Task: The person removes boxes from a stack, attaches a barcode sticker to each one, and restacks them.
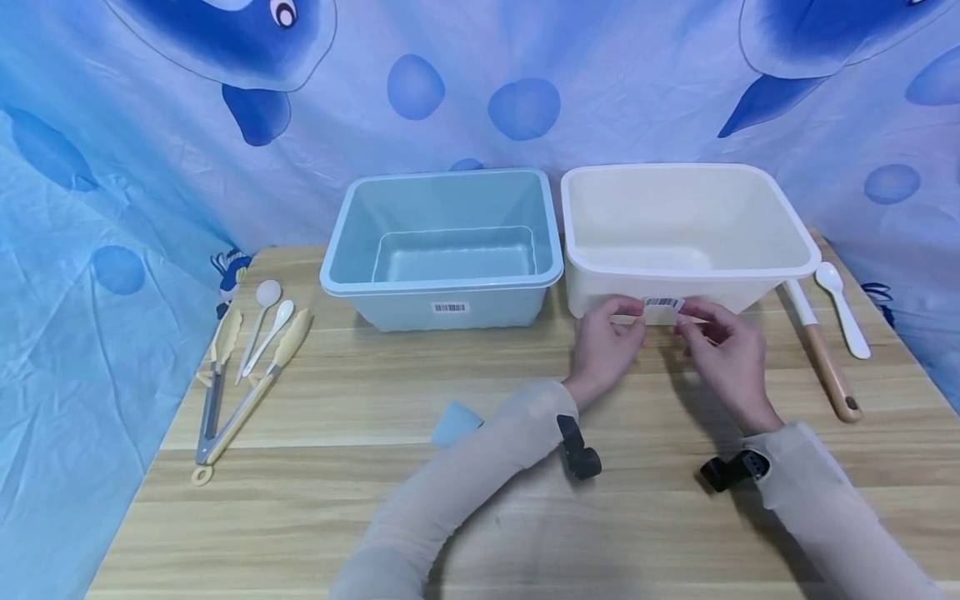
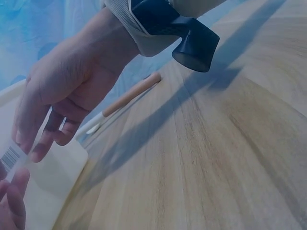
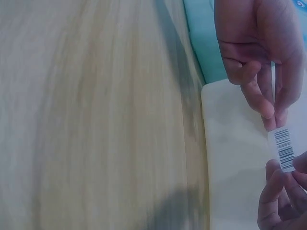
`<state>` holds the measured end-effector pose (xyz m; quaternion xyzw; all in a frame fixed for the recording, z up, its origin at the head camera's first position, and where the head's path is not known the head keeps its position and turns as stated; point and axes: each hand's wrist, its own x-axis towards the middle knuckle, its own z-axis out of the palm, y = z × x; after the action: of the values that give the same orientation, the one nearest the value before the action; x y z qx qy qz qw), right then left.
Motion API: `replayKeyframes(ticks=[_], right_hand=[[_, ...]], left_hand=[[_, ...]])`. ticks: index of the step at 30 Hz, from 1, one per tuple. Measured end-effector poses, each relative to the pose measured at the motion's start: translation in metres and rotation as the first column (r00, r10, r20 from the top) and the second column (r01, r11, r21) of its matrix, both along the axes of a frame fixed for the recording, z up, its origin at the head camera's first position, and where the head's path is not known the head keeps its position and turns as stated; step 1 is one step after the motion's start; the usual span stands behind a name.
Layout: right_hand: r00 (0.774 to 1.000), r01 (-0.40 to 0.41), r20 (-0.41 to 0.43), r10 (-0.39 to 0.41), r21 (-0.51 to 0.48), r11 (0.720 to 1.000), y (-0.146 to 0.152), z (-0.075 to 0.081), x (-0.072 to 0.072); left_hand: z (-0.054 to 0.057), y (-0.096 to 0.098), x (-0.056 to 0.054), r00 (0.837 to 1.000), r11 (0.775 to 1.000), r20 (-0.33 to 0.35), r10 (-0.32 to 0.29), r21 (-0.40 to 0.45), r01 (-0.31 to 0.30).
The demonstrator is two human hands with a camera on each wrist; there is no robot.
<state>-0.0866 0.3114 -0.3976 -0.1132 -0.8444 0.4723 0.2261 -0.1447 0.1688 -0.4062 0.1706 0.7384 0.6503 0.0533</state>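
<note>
A white barcode label [image 1: 663, 305] is stretched between both hands at the front wall of the white bin [image 1: 690, 273]. My left hand [image 1: 606, 352] pinches its left end between thumb and fingertips. The right hand [image 1: 729, 360] pinches the opposite end. In the right wrist view the label [image 3: 284, 149] lies close over the bin's pale wall, bars facing out. The left wrist view catches only the fingers [image 2: 13, 206] of my left hand, at the lower left. Beside the white bin, a light blue bin [image 1: 450, 286] bears a similar barcode label [image 1: 451, 307] on its front.
Tongs [image 1: 242, 404] lie spread at the left, near two white spoons [image 1: 264, 321]. A light blue scrap [image 1: 456, 423] sits beside my left sleeve. Right of the white bin are a wooden-handled utensil [image 1: 828, 367], partly hidden by the bin, and a white spoon [image 1: 843, 312].
</note>
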Motion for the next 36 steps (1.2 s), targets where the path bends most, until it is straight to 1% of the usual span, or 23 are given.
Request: replayKeyframes(ticks=[3, 6, 9, 14, 17, 19, 21, 23, 25, 27, 28, 30, 32, 34, 36], right_hand=[[1.000, 0.014, -0.002, -0.014, -0.069, 0.997, -0.002, 0.000, -0.001], [0.999, 0.037, -0.006, -0.038, -0.147, 0.988, -0.004, -0.001, -0.001], [0.998, 0.064, -0.016, -0.068, -0.193, 0.979, -0.006, -0.003, 0.000], [0.993, 0.115, 0.013, -0.114, -0.176, 0.978, -0.009, -0.001, 0.001], [0.989, 0.151, 0.022, -0.150, -0.164, 0.975, -0.009, -0.001, 0.003], [0.987, 0.159, 0.014, -0.159, -0.175, 0.972, -0.010, -0.001, 0.002], [0.991, 0.132, 0.012, -0.133, -0.231, 0.964, -0.010, -0.001, 0.000], [0.996, 0.087, 0.023, -0.084, -0.272, 0.958, -0.010, -0.001, -0.004], [0.999, 0.039, 0.029, -0.032, -0.328, 0.944, -0.010, 0.000, -0.009], [1.000, 0.003, 0.027, 0.009, -0.409, 0.913, -0.010, 0.000, -0.013], [0.999, -0.005, 0.032, 0.020, -0.429, 0.903, -0.010, -0.001, -0.015], [0.999, -0.016, 0.035, 0.039, -0.498, 0.867, -0.011, -0.002, -0.017], [0.997, -0.027, 0.051, 0.064, -0.541, 0.841, -0.010, -0.005, -0.017], [0.994, -0.035, 0.063, 0.084, -0.552, 0.833, -0.010, -0.007, -0.017], [0.993, -0.054, 0.055, 0.103, -0.566, 0.823, -0.009, -0.008, -0.016]], left_hand=[[0.000, 0.000, 0.000, 1.000, 1.000, -0.016, 0.004, -0.001, -0.004], [-0.001, -0.001, 0.001, 1.000, 1.000, -0.021, 0.004, -0.003, -0.004], [-0.001, -0.001, 0.001, 1.000, 1.000, -0.017, 0.001, -0.006, -0.001], [-0.002, 0.000, 0.002, 1.000, 1.000, -0.004, -0.002, -0.019, 0.002], [-0.003, 0.001, 0.001, 0.999, 0.999, -0.004, -0.032, -0.003, 0.032], [-0.003, 0.002, 0.001, 0.998, 0.998, -0.002, -0.063, 0.016, 0.063], [-0.003, 0.003, 0.000, 0.996, 0.995, 0.009, -0.091, 0.029, 0.091], [-0.003, 0.005, 0.000, 0.993, 0.992, 0.024, -0.119, 0.032, 0.118], [-0.003, 0.006, -0.001, 0.990, 0.990, 0.036, -0.139, 0.025, 0.138], [-0.002, 0.008, -0.001, 0.987, 0.988, 0.048, -0.154, 0.022, 0.153], [-0.002, 0.009, -0.001, 0.986, 0.988, 0.050, -0.157, 0.013, 0.157], [-0.002, 0.010, -0.001, 0.987, 0.988, 0.050, -0.153, -0.023, 0.155], [-0.002, 0.010, -0.001, 0.987, 0.986, 0.059, -0.150, -0.059, 0.153], [-0.002, 0.009, -0.001, 0.987, 0.983, 0.061, -0.147, -0.105, 0.153], [-0.001, 0.008, -0.002, 0.986, 0.979, 0.065, -0.152, -0.125, 0.160]])
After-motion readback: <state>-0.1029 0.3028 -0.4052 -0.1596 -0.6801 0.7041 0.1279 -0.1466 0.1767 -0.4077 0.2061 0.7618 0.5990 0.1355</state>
